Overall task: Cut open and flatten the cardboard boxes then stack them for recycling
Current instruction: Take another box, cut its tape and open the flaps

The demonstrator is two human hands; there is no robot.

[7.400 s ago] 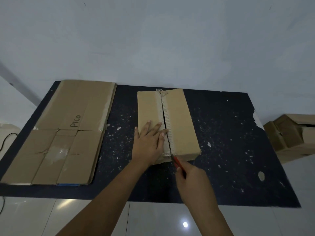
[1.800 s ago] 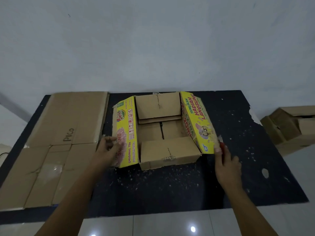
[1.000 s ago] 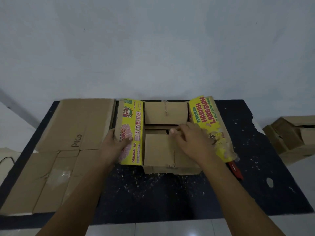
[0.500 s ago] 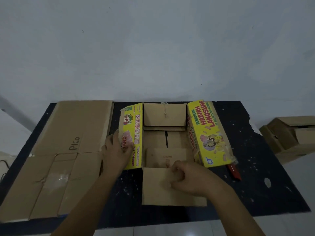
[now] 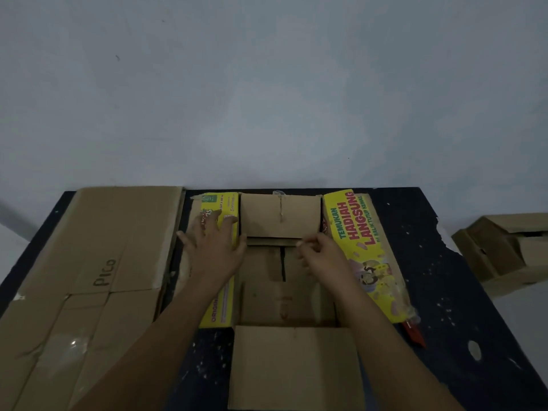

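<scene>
Box part hidden by arms; L hand flat on yellow flap, R hand pinches far flap.

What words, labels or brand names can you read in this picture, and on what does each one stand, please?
"PiCo": handwritten on the flattened cardboard at the left.
"TEMUKAN HADIAH LANGSUNG": on the right yellow flap of the open box.
"ORIGINAL", partly cut off: on the left yellow flap.
Too small or blurred: the line beside "LANGSUNG", the green logo and fine print by the left hand.
</scene>
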